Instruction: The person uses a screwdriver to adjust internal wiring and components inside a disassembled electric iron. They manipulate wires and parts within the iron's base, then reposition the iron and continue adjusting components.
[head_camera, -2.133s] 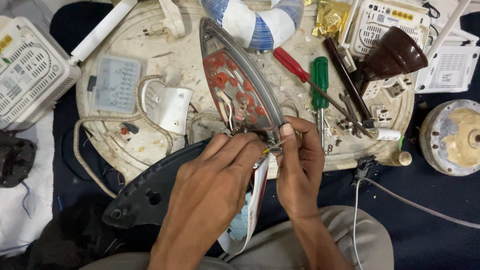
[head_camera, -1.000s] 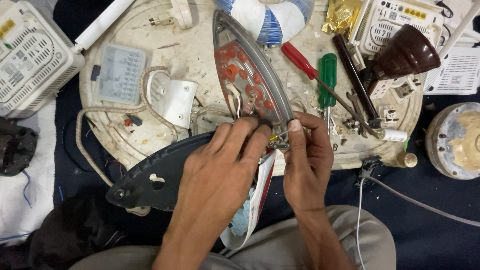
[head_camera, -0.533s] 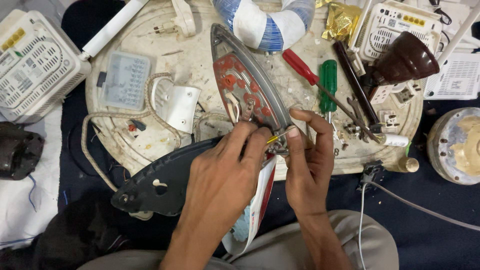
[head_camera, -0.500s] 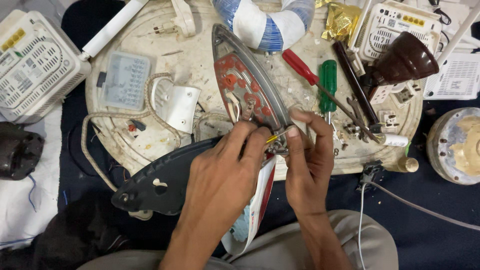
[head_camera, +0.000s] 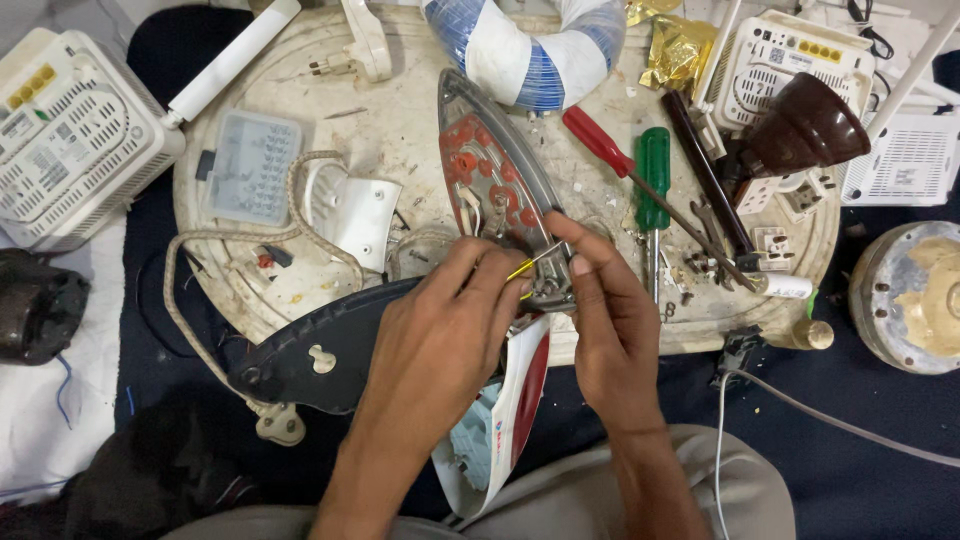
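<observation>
An opened clothes iron soleplate (head_camera: 490, 175) with red heating parts lies tilted on a round white work board (head_camera: 400, 120). My left hand (head_camera: 440, 330) pinches a thin yellow wire (head_camera: 528, 265) at the soleplate's rear end. My right hand (head_camera: 605, 320) steadies the rear edge of the soleplate, thumb and forefinger beside the wire. The iron's dark handle shell (head_camera: 320, 350) lies under my left wrist, and its red and white cover (head_camera: 510, 410) sits below my hands.
A red screwdriver (head_camera: 600, 145), a green screwdriver (head_camera: 653, 180) and pliers (head_camera: 715, 235) lie right of the iron. A braided cord (head_camera: 230, 240), a white plastic part (head_camera: 360, 210) and a clear box (head_camera: 250, 165) sit left. White routers, a brown lamp shade (head_camera: 810, 125) and a striped roll (head_camera: 535, 50) ring the board.
The view has shifted slightly. My right fingers have moved from pinching at the wire end to resting along the soleplate's rear edge; the left hand still pinches the yellow wire.
</observation>
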